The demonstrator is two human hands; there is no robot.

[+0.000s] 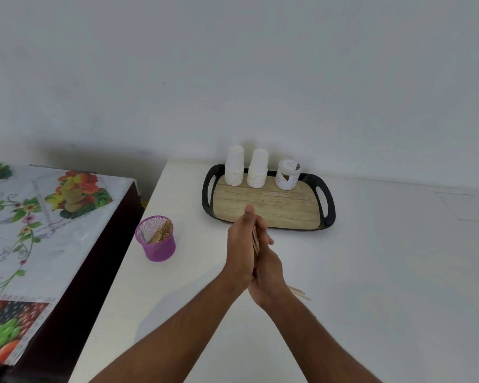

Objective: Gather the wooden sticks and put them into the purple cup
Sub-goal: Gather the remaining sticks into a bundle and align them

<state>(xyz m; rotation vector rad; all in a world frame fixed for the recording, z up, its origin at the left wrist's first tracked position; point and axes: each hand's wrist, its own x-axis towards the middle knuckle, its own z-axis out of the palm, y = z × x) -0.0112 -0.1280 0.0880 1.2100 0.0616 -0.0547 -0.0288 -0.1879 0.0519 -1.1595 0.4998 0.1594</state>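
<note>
Head view: pale flat wooden sticks (255, 239) pressed between straight-fingered left grip (239, 246) and right grip (268, 269).

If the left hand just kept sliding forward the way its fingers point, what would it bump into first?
Most likely the near rim of the black tray. The left hand, pressed against the right hand with a bundle of wooden sticks between them, points straight at it. Depth is unclear; held high, it might pass over the rim.

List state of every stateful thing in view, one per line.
purple cup: upright, sticks already inside
wooden sticks: bundle pressed between both palms
loose sticks: on the table by the right wrist
left hand: flat against bundle
right hand: flat against bundle
paper cup stacks: upside down on tray
jar: lidded
</note>
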